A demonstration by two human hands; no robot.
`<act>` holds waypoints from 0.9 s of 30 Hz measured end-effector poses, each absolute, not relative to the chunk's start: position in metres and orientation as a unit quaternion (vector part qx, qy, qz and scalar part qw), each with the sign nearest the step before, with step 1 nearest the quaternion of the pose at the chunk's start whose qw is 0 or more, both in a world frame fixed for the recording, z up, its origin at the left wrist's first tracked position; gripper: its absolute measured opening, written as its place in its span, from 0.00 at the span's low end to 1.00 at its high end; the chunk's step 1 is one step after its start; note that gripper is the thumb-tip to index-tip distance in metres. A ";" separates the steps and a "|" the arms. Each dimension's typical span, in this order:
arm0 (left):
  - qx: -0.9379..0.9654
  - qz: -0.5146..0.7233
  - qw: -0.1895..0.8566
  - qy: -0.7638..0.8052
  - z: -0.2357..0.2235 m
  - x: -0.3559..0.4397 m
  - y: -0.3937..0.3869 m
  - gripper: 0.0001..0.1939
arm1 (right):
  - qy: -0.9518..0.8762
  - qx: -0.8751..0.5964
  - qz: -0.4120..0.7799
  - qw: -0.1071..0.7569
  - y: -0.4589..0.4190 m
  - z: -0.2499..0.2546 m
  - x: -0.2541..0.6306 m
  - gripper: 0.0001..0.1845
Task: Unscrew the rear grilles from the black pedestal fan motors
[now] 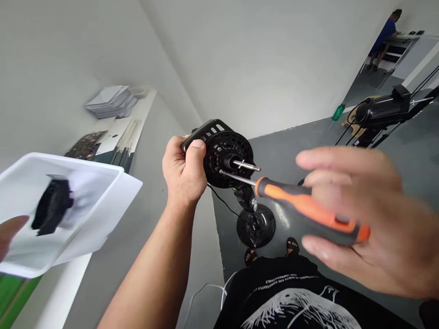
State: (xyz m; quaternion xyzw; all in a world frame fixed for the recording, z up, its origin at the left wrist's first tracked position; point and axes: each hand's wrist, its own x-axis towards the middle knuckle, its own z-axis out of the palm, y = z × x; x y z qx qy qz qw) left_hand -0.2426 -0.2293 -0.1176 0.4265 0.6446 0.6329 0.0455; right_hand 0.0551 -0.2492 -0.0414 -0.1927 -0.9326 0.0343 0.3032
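Observation:
My left hand [183, 171] is closed around the rim of a black fan motor housing [224, 157], which stands on a stem over a round black base [256, 226] on the floor. A threaded metal shaft [246, 166] sticks out of the housing's centre. My right hand [363, 219] holds an orange and black screwdriver [308, 208] loosely, fingers partly stretched out. The screwdriver's metal tip [236, 177] rests against the housing face just below the shaft.
A white plastic tray [103, 219] holding a black part [51, 205] sits at the left. Stacked papers [111, 101] lie on a white shelf behind. Another black fan motor [380, 109] and a green object [338, 112] are far right. A person [384, 36] stands at a distant bench.

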 end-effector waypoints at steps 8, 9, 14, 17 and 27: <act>0.424 0.632 0.044 0.647 -0.117 -0.243 -0.230 0.09 | -0.889 -0.257 0.030 0.379 -0.247 -0.034 0.047 0.24; 0.424 0.632 0.042 0.647 -0.117 -0.242 -0.230 0.09 | -0.901 -0.233 0.045 0.365 -0.248 -0.033 0.046 0.23; 0.424 0.633 0.036 0.647 -0.117 -0.242 -0.229 0.11 | -0.912 -0.191 0.008 0.363 -0.237 -0.033 0.047 0.12; 0.427 0.635 0.037 0.642 -0.117 -0.242 -0.230 0.10 | -0.897 -0.239 -0.011 0.372 -0.227 -0.033 0.051 0.24; 0.431 0.636 0.036 0.640 -0.119 -0.243 -0.230 0.11 | -0.877 -0.279 -0.003 0.392 -0.236 -0.036 0.046 0.13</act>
